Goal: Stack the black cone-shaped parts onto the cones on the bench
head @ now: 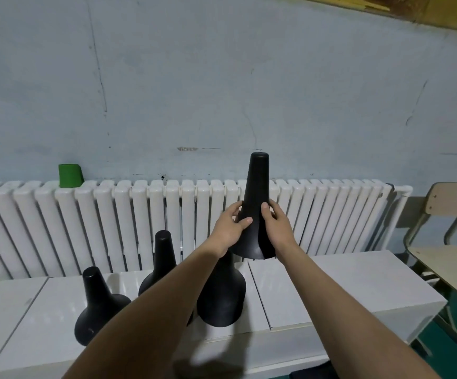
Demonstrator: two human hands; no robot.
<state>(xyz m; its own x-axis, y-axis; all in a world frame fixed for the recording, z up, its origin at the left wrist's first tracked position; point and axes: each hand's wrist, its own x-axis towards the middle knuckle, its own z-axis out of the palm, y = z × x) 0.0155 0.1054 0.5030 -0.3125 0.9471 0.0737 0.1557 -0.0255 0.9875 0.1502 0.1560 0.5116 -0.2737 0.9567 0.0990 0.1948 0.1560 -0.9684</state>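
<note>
I hold a black cone-shaped part (257, 192) upright in both hands. My left hand (231, 228) grips its left side and my right hand (275, 224) its right side, near the flared bottom. Its rim hovers just over the neck of a black cone (221, 296) standing on the white bench (344, 285); that cone's top is hidden behind my left wrist and the held part. Two more black cones stand to the left: one in the middle (161, 261), partly behind my left forearm, and one at the front left (96, 305).
A white radiator (112, 222) runs along the pale blue wall behind the bench, with a green block (70, 175) on top of it. A wooden chair with a metal frame (448, 250) stands at the right, beside the bench's end.
</note>
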